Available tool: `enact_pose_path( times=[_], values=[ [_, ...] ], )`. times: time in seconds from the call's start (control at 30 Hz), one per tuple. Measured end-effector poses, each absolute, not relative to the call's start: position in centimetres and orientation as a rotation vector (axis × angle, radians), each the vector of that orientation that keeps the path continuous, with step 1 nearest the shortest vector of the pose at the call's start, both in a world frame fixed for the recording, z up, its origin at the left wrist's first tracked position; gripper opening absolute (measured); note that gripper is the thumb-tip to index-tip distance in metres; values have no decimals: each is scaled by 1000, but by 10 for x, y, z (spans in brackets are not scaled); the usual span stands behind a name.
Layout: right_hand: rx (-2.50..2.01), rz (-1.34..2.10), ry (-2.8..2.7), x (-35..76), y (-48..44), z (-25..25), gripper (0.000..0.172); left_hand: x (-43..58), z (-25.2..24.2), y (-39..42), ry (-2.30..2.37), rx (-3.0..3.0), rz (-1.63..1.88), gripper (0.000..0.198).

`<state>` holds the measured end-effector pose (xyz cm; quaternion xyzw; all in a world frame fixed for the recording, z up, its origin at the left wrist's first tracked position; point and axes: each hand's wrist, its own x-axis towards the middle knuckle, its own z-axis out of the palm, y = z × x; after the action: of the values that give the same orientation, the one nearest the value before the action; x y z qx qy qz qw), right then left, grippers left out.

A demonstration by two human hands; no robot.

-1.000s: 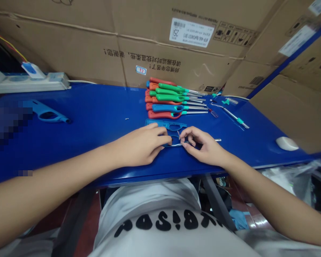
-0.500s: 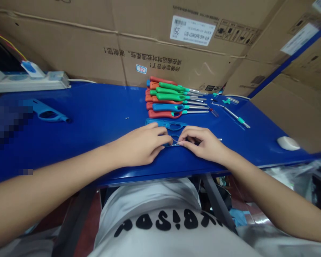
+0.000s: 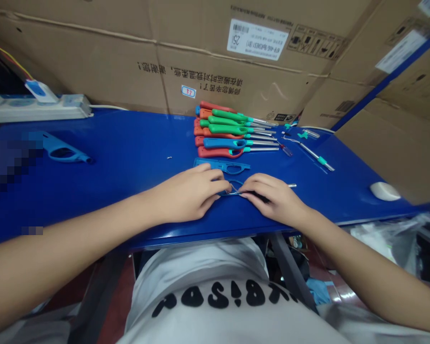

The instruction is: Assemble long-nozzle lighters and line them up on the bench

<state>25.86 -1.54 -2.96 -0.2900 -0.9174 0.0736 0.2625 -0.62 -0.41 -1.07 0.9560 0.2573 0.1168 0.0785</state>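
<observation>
Extending and flattening its fingers since half a second ago, a worker's bare right hand [image 3: 274, 198] is pinching thin, pale wires [image 3: 232, 192] between thumb and fingertips. Near the front edge of a glossy blue desk [image 3: 129, 157], the bare left hand [image 3: 191, 196] is curling over a blue plastic lighter-handle shell [image 3: 237, 182], apparently bracing it against slipping; whether those fingers are gripping cannot be told. Mostly hidden, the shell is showing an open loop, while a silvery metal tube tip [image 3: 292, 185] is poking out beyond the right hand. A second blue plastic half-shell [image 3: 222, 166] is resting just behind, seemingly within easy reach.
</observation>
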Motion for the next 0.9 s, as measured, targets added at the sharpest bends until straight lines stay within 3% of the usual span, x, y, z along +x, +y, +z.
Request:
enact_pose_path(
  times=[0.9],
  values=[
    [-818,186,-2378,261,-22,-32,13,-1,-13,-14,932,2881,419,26]
  ],
)
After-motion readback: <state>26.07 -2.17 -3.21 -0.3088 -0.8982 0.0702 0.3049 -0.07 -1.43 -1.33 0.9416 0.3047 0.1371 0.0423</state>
